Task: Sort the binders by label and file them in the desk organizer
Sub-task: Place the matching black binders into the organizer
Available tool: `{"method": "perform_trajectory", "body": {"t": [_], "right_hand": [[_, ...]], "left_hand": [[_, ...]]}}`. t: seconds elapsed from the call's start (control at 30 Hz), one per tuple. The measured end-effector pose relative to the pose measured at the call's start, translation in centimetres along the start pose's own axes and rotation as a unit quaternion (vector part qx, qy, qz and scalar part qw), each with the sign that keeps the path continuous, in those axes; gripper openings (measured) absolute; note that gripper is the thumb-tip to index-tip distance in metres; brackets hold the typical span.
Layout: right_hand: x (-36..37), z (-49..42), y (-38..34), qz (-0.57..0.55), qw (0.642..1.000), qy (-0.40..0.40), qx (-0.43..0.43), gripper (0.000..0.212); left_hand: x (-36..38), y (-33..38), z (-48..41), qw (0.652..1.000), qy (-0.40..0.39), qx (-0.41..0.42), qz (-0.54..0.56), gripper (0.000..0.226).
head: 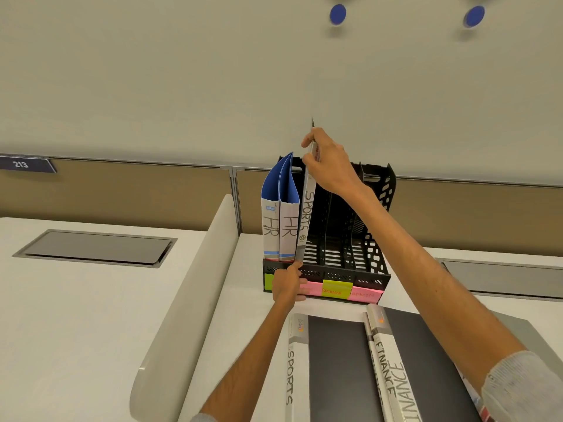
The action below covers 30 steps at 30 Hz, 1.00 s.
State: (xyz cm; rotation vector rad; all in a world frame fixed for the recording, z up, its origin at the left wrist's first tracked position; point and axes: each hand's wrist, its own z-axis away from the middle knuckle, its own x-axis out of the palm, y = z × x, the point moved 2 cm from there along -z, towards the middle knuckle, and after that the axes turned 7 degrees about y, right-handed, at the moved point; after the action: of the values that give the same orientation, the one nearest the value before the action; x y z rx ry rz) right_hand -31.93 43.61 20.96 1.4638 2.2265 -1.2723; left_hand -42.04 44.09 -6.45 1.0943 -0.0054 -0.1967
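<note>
Pinching hand: the right hand (327,166) nips the top edge of a slim grey-white binder marked SPORTS (304,220).
Binder: upright, lower end at the front lip of the black perforated plastic organizer (377,208), just right of two blue-lined HR binders (278,226).
Left hand (286,284): thumb touches the binder's lower corner; fingers curl against the organizer's front, grip unclear.
White desk (243,300): a flat SPORTS binder (294,360) and a FINANCE binder (393,370).
</note>
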Motion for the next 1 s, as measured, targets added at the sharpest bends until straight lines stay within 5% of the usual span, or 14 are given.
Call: {"method": "perform_trajectory", "body": {"t": [0.57, 1.0], "right_hand": [[-0.7, -0.1, 0.4, 0.036, 0.999, -0.001, -0.019, 0.018], [0.5, -0.7, -0.1, 0.088, 0.995, 0.016, -0.05, 0.023]], "left_hand": [[0.8, -0.1, 0.5, 0.988, -0.093, -0.082, 0.096, 0.059], [0.4, 0.8, 0.5, 0.975, -0.125, -0.108, 0.15, 0.054]]}}
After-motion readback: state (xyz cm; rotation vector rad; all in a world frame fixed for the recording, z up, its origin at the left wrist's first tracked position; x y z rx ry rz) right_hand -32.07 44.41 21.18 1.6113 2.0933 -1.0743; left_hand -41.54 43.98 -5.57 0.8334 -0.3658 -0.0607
